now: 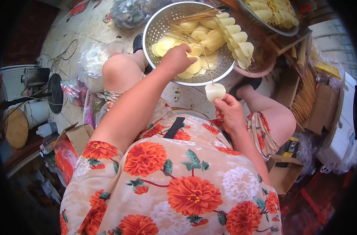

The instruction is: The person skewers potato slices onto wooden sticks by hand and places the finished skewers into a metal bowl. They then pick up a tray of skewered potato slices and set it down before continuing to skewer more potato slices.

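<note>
A perforated metal colander (150, 29) holds pale yellow slices (165, 44), larger pale pieces and thin wooden skewers (194, 16). Over the slices, my left hand (178, 60) reaches in, with its fingers slightly apart and bent downward; the undersides of the fingertips are hidden. My right hand (228, 111), below the colander's near rim, pinches a pale round slice (215, 92) between thumb and fingers. A thin skewer runs from that slice up into the colander. Several skewers threaded with slices (238, 37) lean on the colander's right side.
Another metal bowl (278, 28) with threaded slices stands at the upper right. A reddish basin (260, 68) sits beside the colander. Bundled sticks (305, 94) and an open cardboard box (286, 170) are on the right. Plastic bags (94, 64) and a fan (55, 93) stand left.
</note>
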Demonstrator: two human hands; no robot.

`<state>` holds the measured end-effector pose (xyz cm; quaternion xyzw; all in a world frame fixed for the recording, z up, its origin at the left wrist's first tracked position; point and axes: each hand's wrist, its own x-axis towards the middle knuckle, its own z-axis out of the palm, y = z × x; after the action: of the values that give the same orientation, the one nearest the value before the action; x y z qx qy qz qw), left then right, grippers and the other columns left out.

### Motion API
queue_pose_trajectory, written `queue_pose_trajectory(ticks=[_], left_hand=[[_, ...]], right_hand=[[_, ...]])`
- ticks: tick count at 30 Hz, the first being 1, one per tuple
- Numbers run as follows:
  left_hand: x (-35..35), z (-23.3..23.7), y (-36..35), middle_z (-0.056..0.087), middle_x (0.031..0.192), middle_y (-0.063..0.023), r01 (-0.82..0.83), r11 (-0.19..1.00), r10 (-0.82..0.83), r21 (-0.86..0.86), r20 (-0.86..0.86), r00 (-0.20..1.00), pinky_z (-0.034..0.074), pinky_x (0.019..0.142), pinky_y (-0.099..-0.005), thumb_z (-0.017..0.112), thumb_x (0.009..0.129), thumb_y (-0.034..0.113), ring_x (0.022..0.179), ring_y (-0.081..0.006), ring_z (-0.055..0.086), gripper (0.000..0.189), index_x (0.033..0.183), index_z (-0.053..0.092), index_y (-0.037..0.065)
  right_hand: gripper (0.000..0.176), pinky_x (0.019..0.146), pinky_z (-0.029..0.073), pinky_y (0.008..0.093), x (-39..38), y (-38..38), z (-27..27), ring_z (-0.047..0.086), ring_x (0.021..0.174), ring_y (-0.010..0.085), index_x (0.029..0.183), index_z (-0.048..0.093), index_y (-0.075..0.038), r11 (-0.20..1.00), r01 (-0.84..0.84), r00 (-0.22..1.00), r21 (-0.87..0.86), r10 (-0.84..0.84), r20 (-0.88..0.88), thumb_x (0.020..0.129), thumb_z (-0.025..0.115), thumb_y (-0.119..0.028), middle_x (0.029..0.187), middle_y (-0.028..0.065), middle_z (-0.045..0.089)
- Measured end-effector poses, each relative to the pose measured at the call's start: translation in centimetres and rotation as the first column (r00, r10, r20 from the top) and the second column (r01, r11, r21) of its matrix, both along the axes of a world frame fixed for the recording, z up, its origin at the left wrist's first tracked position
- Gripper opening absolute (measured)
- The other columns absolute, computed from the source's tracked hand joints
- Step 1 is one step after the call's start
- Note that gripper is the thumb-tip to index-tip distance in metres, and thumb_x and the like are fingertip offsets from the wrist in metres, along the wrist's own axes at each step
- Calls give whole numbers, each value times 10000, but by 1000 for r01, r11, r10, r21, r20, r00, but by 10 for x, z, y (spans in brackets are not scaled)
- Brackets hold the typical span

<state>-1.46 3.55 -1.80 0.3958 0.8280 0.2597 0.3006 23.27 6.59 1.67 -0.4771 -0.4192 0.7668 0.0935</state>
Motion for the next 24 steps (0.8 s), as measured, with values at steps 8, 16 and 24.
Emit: queue_pose_trajectory(ticks=[8,16,24], left_hand=[[5,-13,18,658,965,-149,107,927,-208,-359,-258,944,507,779,-400,641,780,237,920,-286,635,302,1022,586,64],[-14,-4,-9,660,938,-163,-30,990,3,-141,-185,983,512,736,-393,587,799,170,844,-304,643,209,949,606,25],[-21,21,-14,627,895,-84,-674,739,443,-17,766,466,537,671,-333,587,836,65,772,-186,625,114,945,569,36]], right_hand=[[176,445,349,178,8,0,5,431,519,42,966,602,-25,999,44,999,2,-44,14,824,666,-108,652,-30,511],[128,406,322,191,6,-3,3,417,480,36,920,611,-31,995,-92,996,35,92,3,825,658,-102,627,-40,506],[91,432,341,204,3,-7,9,431,485,48,842,600,-39,972,-234,972,17,234,19,825,659,-107,611,-35,496]])
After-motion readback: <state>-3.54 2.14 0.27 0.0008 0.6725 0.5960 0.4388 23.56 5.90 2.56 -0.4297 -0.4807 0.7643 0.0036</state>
